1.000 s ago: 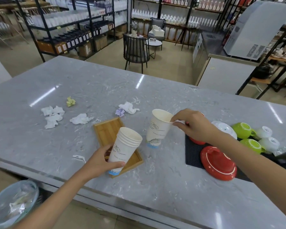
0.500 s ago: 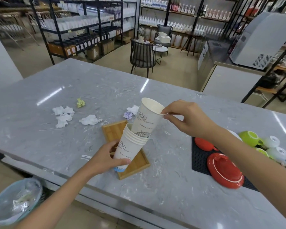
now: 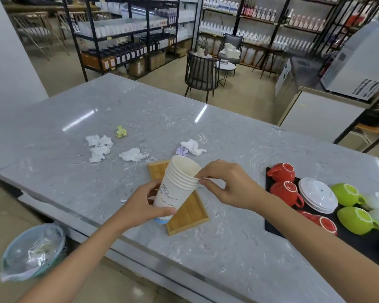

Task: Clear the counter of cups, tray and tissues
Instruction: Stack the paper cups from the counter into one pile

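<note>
The grey marble counter (image 3: 217, 254) carries a black mat (image 3: 274, 226) of upturned red and green cups at the right. A wooden tray (image 3: 190, 217) lies near the front edge. Above it, tilted, is the stack of paper cups (image 3: 175, 189); the left hand (image 3: 140, 206) wraps its fingers round the lower part, and the right hand (image 3: 230, 189) pinches the rims, seemingly thumb and forefinger. Crumpled tissues (image 3: 132, 154) lie scattered farther back, beside a small yellow wad (image 3: 121, 131).
</note>
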